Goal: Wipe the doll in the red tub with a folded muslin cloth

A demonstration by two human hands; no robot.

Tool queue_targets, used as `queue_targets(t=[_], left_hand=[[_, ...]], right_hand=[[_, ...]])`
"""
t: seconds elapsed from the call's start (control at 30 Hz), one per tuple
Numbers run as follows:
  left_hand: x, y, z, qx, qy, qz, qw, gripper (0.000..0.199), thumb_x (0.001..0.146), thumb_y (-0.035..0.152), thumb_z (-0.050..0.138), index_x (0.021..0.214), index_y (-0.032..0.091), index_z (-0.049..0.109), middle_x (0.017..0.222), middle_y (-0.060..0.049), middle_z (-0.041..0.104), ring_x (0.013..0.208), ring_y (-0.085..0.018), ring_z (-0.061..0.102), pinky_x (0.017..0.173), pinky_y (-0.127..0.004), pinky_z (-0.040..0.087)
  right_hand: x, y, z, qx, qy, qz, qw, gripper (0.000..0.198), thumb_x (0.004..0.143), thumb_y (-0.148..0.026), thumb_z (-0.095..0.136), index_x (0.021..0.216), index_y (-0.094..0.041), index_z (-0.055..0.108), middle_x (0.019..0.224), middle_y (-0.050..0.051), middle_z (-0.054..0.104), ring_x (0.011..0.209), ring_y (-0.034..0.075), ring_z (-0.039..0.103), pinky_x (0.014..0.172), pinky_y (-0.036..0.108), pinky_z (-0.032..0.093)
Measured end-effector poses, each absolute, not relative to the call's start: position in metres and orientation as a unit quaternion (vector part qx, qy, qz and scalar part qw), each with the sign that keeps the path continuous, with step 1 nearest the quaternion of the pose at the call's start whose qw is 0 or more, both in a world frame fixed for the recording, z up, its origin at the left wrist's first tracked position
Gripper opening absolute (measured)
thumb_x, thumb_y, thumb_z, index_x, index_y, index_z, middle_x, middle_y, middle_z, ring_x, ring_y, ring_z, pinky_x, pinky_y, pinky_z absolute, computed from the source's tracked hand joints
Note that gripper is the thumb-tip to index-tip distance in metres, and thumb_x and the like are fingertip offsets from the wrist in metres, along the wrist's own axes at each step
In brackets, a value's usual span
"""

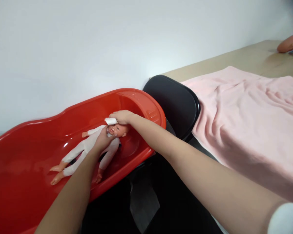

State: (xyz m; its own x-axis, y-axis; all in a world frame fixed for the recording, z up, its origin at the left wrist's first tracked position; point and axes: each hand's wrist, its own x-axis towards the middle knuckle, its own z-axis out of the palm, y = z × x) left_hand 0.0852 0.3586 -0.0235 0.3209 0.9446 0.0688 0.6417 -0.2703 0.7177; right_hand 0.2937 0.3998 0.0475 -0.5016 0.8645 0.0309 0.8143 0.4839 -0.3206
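A baby doll [90, 143] with a white cloth body lies on its back in a red baby bathtub [44, 143], its head toward the tub's right end. My left hand [104, 139] grips the doll at the neck and chin, thumb stretched toward its cheek. Pinched in my right hand [123, 117] is a small white cloth [110, 121], held against the upper side of the doll's head. That hand and the cloth hide part of the head. The fingertips of my left hand are partly out of sight.
Behind the tub's right end stands a black chair back [173, 100]. A pink blanket [254, 117] is spread over a tan table [215, 63] at the right. At the far right edge sits a brownish-orange rounded object [290, 43]. A white wall [88, 48] rises behind the tub.
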Motion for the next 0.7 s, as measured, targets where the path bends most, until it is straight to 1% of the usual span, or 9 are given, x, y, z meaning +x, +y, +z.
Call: queue_targets(t=[0.07, 0.1, 0.17, 0.23, 0.33, 0.43, 0.53, 0.7], left_hand=[[0.087, 0.356, -0.021, 0.753, 0.514, 0.269, 0.311, 0.064, 0.078, 0.042, 0.07, 0.134, 0.017, 0.052, 0.127, -0.011, 0.066, 0.118, -0.03, 0.062, 0.107, -0.044, 0.046], [0.088, 0.354, -0.019, 0.751, 0.51, 0.274, 0.317, 0.064, 0.078, 0.042, 0.07, 0.134, 0.016, 0.053, 0.126, -0.011, 0.066, 0.117, -0.031, 0.063, 0.106, -0.045, 0.047], [0.09, 0.351, -0.016, 0.75, 0.499, 0.285, 0.327, 0.064, 0.079, 0.041, 0.071, 0.134, 0.015, 0.053, 0.127, -0.012, 0.066, 0.118, -0.033, 0.062, 0.106, -0.045, 0.047], [0.089, 0.35, -0.016, 0.755, 0.485, 0.292, 0.33, 0.066, 0.079, 0.041, 0.072, 0.136, 0.014, 0.053, 0.129, -0.012, 0.065, 0.121, -0.033, 0.06, 0.108, -0.043, 0.045], [0.085, 0.353, -0.023, 0.755, 0.492, 0.288, 0.324, 0.068, 0.078, 0.041, 0.072, 0.137, 0.014, 0.052, 0.133, -0.012, 0.063, 0.123, -0.033, 0.059, 0.11, -0.041, 0.043], [0.08, 0.357, -0.031, 0.746, 0.513, 0.278, 0.319, 0.071, 0.077, 0.044, 0.071, 0.138, 0.017, 0.049, 0.136, -0.012, 0.061, 0.126, -0.032, 0.057, 0.111, -0.044, 0.042], [0.078, 0.359, -0.035, 0.746, 0.518, 0.276, 0.315, 0.07, 0.075, 0.046, 0.072, 0.135, 0.017, 0.05, 0.135, -0.012, 0.061, 0.127, -0.033, 0.056, 0.11, -0.046, 0.042], [0.077, 0.36, -0.03, 0.774, 0.5, 0.264, 0.284, 0.054, 0.076, 0.045, 0.073, 0.119, 0.016, 0.057, 0.119, -0.01, 0.067, 0.109, -0.03, 0.064, 0.096, -0.04, 0.05]], right_hand=[[0.291, 0.394, 0.05, -0.45, -0.881, 0.113, 0.094, 0.029, 0.097, -0.044, 0.053, 0.111, -0.023, 0.066, 0.117, 0.006, 0.071, 0.093, 0.021, 0.068, 0.073, 0.028, 0.048], [0.29, 0.392, 0.05, -0.431, -0.893, 0.095, 0.088, 0.03, 0.094, -0.046, 0.058, 0.112, -0.024, 0.066, 0.117, 0.006, 0.07, 0.094, 0.022, 0.068, 0.074, 0.029, 0.048], [0.288, 0.389, 0.047, -0.408, -0.907, 0.068, 0.076, 0.037, 0.088, -0.049, 0.065, 0.116, -0.025, 0.064, 0.119, 0.007, 0.069, 0.099, 0.024, 0.067, 0.077, 0.03, 0.048], [0.286, 0.389, 0.043, -0.419, -0.904, 0.051, 0.071, 0.043, 0.086, -0.052, 0.067, 0.12, -0.025, 0.063, 0.121, 0.008, 0.067, 0.105, 0.026, 0.065, 0.082, 0.032, 0.049], [0.286, 0.393, 0.037, -0.477, -0.876, 0.045, 0.063, 0.044, 0.087, -0.052, 0.065, 0.121, -0.025, 0.061, 0.123, 0.01, 0.066, 0.108, 0.027, 0.065, 0.083, 0.034, 0.05], [0.29, 0.398, 0.036, -0.539, -0.837, 0.074, 0.049, 0.037, 0.093, -0.048, 0.057, 0.12, -0.023, 0.06, 0.12, 0.011, 0.069, 0.099, 0.026, 0.068, 0.076, 0.033, 0.051], [0.297, 0.4, 0.037, -0.574, -0.811, 0.105, 0.039, 0.033, 0.097, -0.042, 0.052, 0.122, -0.022, 0.059, 0.116, 0.012, 0.071, 0.095, 0.026, 0.07, 0.072, 0.033, 0.051], [0.299, 0.395, 0.041, -0.582, -0.805, 0.106, 0.04, 0.034, 0.097, -0.041, 0.051, 0.122, -0.02, 0.059, 0.119, 0.013, 0.071, 0.094, 0.028, 0.07, 0.071, 0.034, 0.051]])
